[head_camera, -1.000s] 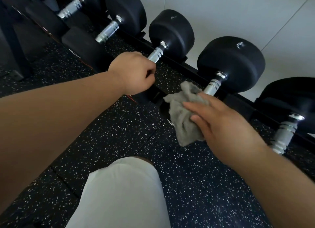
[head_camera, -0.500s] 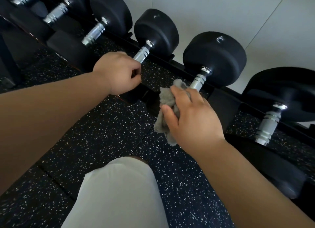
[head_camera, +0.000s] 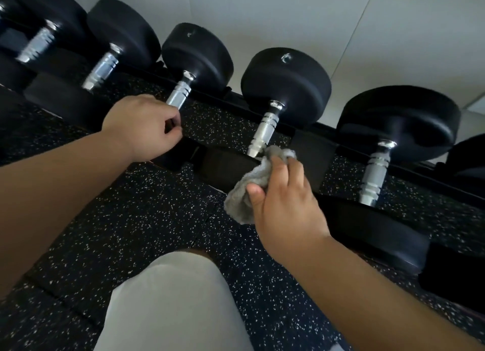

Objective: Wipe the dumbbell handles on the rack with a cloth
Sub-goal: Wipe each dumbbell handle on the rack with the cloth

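Observation:
Several black dumbbells with chrome handles lie in a row on a low black rack (head_camera: pixel 307 143). My left hand (head_camera: pixel 143 126) is curled around the near end of one chrome handle (head_camera: pixel 179 90). My right hand (head_camera: pixel 284 201) grips a crumpled grey cloth (head_camera: pixel 245 193) and holds it against the near end of the neighbouring handle (head_camera: pixel 263 130), just to the right. The near head of that dumbbell is largely hidden behind the cloth and my hand.
Another chrome handle (head_camera: pixel 374 173) lies to the right, two more (head_camera: pixel 101 68) to the left. A white wall (head_camera: pixel 315 17) stands behind the rack. Black speckled rubber floor (head_camera: pixel 136 219) spreads below. My knee in light grey fabric (head_camera: pixel 170 306) is at the bottom centre.
My right hand has slid the cloth down toward the near end of the handle, exposing more chrome. My left hand keeps its grip on the neighbouring handle. The view has shifted.

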The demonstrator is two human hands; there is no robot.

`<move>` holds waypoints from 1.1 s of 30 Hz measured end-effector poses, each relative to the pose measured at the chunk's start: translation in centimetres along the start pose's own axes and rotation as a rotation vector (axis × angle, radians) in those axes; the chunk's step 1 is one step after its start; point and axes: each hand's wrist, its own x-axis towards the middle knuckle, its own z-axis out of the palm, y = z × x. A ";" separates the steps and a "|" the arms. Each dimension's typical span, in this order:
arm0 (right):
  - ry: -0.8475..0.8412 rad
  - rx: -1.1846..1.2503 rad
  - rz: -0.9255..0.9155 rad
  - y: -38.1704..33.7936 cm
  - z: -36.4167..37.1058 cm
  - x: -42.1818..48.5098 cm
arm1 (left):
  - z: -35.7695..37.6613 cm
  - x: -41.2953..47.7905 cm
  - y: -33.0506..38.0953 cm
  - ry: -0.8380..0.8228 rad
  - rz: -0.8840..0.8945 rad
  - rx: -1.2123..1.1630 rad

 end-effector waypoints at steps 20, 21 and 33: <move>0.140 0.656 0.417 -0.6 4.0 -1.5 | -0.6 0.1 0.6 -0.044 -0.058 -0.001; 0.164 0.675 0.418 -0.6 4.0 -0.8 | -0.6 0.1 0.7 -0.045 -0.063 -0.004; 0.103 1.028 0.483 -2.9 1.9 -1.0 | -1.0 0.1 1.1 -0.050 -0.070 0.004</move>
